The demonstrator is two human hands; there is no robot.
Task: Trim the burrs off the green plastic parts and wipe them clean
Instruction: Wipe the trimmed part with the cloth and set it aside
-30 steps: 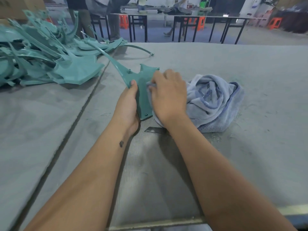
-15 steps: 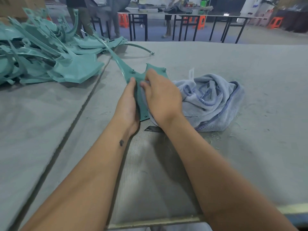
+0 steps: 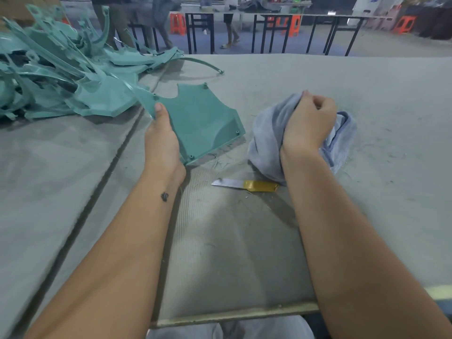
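Left hand: the left hand (image 3: pixel 162 140) grips the green part (image 3: pixel 203 118) by its near left edge, thumb lying on top, and tilts its broad face up toward the person.
Right hand: the right hand (image 3: pixel 307 123) is bunched round a fold of the blue cloth (image 3: pixel 269 133), which sits on the grey surface (image 3: pixel 391 192) just right of the part.
Where the part is: in front of the person, its right corner low near the surface, well clear of the pile of green parts (image 3: pixel 56 77) at far left.
Knife: the knife (image 3: pixel 244 185) lies loose on the surface between the two forearms, blade pointing left.
Doing the wipe well: I'd keep the part propped by its edge, take a clean wad of cloth, and run it along the rim and round the small pegs, where I'd expect shavings to cling; best to keep wrists off that blade.
Changed since half a second ago: the hands were together on the part then, cloth pressed to it; now they are apart, the cloth has come away to the right, and the part is turned to show its whole face. The knife, mostly hidden under the wrist before, is in plain sight.
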